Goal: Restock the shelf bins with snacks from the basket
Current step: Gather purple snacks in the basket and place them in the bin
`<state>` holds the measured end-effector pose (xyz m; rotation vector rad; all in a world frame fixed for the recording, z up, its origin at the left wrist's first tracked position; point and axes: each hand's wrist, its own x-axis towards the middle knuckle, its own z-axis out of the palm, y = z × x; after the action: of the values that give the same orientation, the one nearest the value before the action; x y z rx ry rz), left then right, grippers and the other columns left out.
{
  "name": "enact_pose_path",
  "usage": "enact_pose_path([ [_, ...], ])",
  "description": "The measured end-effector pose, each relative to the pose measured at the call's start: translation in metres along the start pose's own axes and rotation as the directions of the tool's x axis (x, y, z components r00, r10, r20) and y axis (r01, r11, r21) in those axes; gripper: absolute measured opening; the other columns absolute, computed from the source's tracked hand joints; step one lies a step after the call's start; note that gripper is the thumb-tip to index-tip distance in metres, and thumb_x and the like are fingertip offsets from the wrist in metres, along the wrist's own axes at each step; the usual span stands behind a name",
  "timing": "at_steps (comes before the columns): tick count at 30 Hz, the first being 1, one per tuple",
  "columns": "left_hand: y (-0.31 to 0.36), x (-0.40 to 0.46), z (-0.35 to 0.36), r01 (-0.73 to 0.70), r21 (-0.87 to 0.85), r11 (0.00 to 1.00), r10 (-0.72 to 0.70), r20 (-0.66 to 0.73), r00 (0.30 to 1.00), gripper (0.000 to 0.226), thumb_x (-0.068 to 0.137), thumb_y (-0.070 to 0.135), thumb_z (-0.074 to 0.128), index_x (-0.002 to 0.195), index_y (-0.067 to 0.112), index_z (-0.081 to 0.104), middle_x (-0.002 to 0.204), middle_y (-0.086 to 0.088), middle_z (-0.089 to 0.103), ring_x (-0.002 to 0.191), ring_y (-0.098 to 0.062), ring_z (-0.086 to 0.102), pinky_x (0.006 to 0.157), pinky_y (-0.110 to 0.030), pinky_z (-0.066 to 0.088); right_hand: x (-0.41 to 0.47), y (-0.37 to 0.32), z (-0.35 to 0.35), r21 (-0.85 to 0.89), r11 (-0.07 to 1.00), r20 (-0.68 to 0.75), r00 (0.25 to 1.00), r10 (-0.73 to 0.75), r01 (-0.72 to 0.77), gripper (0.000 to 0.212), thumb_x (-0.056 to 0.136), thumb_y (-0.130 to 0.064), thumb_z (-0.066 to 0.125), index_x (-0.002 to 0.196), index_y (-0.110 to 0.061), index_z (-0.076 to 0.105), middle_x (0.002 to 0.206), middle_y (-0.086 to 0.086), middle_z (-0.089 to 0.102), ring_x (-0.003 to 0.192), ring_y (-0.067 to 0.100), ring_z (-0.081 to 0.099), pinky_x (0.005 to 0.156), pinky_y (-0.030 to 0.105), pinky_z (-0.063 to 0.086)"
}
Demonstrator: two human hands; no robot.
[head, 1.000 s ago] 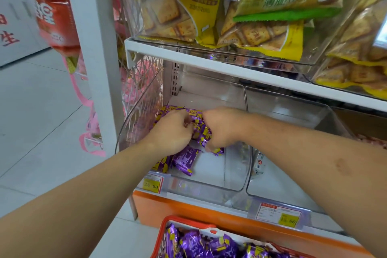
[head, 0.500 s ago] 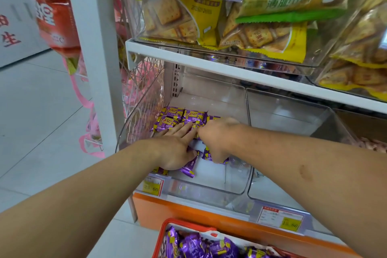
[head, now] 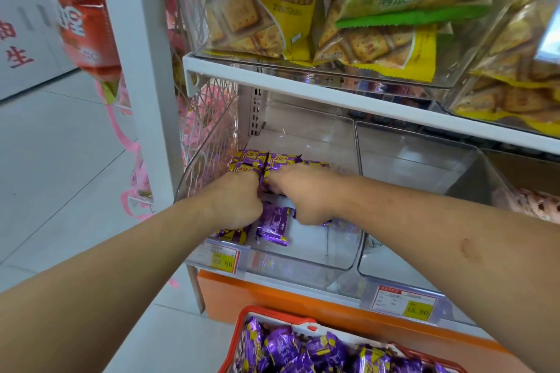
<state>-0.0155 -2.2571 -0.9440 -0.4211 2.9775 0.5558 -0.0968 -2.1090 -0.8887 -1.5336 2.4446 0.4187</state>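
Inside the clear shelf bin (head: 339, 263), the left hand (head: 235, 204) and right hand (head: 303, 197) rest curled on purple snack packets (head: 263, 162), grip unclear, above the red basket (head: 242, 321).

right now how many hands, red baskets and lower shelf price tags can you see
hands: 2 (left hand, right hand)
red basket: 1
lower shelf price tags: 2 (left price tag, right price tag)
total: 5
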Motion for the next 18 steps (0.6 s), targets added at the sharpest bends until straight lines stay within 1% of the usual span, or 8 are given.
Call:
enact_pose_path([
  [2,0.001,-0.005,0.001,0.014,0.0,1.0,-0.014,0.049,0.999,0.013,0.092,0.022,0.055,0.094,0.014,0.065,0.1,-0.014,0.07,0.079,-0.027,0.054,0.066,-0.028,0.04,0.002,-0.004,0.005,0.054,0.991,0.044,0.992,-0.121,0.119,0.048,0.078,-0.01,0.075,0.12,-0.017,0.052,0.115,0.003,0.049,0.1,0.022,0.054,0.071,0.035,0.047],
  [5,-0.003,-0.006,0.0,0.065,-0.15,0.987,-0.06,0.034,0.998,0.011,0.092,0.024,0.056,0.098,0.017,0.062,0.097,-0.012,0.069,0.086,-0.027,0.061,0.068,-0.034,0.047,0.008,-0.004,0.012,-0.024,0.99,0.091,0.987,-0.133,0.136,0.077,0.074,-0.031,0.088,0.139,-0.026,0.048,0.115,-0.001,0.046,0.104,0.021,0.052,0.071,0.036,0.049],
  [7,-0.007,-0.003,0.001,0.089,-0.191,0.978,-0.086,0.021,0.996,0.015,0.085,0.029,0.057,0.091,0.018,0.065,0.089,-0.009,0.069,0.086,-0.03,0.064,0.073,-0.037,0.054,0.01,-0.007,0.016,-0.078,0.99,0.079,0.991,-0.108,0.114,0.072,0.076,-0.035,0.085,0.138,-0.032,0.049,0.114,-0.001,0.051,0.11,0.026,0.056,0.072,0.04,0.055],
  [9,-0.011,-0.001,0.003,0.085,-0.166,0.982,-0.086,0.006,0.996,0.019,0.081,0.035,0.061,0.082,0.016,0.064,0.082,-0.008,0.067,0.084,-0.033,0.064,0.071,-0.037,0.055,0.011,-0.007,0.017,-0.084,0.993,0.014,0.997,-0.081,0.082,0.054,0.081,-0.025,0.076,0.129,-0.028,0.051,0.107,0.0,0.056,0.104,0.027,0.058,0.065,0.038,0.051],
  [12,-0.011,-0.003,0.005,0.062,-0.121,0.991,-0.069,-0.053,0.996,0.021,0.086,0.038,0.064,0.086,0.018,0.057,0.091,-0.011,0.067,0.088,-0.034,0.062,0.071,-0.036,0.051,0.008,-0.001,0.009,0.159,0.987,-0.107,0.994,0.026,-0.009,0.031,0.09,-0.015,0.062,0.12,-0.017,0.054,0.097,0.004,0.063,0.09,0.029,0.057,0.063,0.038,0.047],
  [14,-0.01,-0.003,0.006,0.019,-0.129,0.991,-0.03,-0.083,0.996,0.016,0.088,0.032,0.065,0.096,0.021,0.056,0.098,-0.007,0.069,0.092,-0.031,0.063,0.076,-0.036,0.052,0.012,0.009,0.005,0.502,0.858,-0.11,0.976,0.188,-0.108,0.029,0.089,-0.005,0.062,0.118,-0.009,0.058,0.098,0.012,0.068,0.089,0.032,0.064,0.071,0.04,0.055],
  [16,-0.004,-0.006,0.003,-0.043,-0.313,0.949,0.025,-0.062,0.998,0.031,0.083,0.04,0.068,0.108,0.026,0.056,0.098,0.003,0.071,0.094,-0.022,0.068,0.083,-0.035,0.054,0.013,0.014,0.003,0.78,0.602,-0.035,0.947,0.318,-0.173,0.045,0.08,0.006,0.075,0.12,-0.009,0.062,0.101,0.015,0.072,0.096,0.033,0.072,0.083,0.047,0.062],
  [18,0.0,-0.009,0.002,-0.07,-0.526,0.848,0.045,-0.06,0.997,0.053,0.075,0.053,0.074,0.118,0.031,0.053,0.099,0.01,0.073,0.092,-0.014,0.071,0.088,-0.037,0.057,0.015,0.016,0.002,0.903,0.393,0.013,0.926,0.376,-0.173,0.062,0.072,0.013,0.081,0.126,-0.012,0.064,0.104,0.016,0.074,0.103,0.036,0.073,0.089,0.054,0.062],
])
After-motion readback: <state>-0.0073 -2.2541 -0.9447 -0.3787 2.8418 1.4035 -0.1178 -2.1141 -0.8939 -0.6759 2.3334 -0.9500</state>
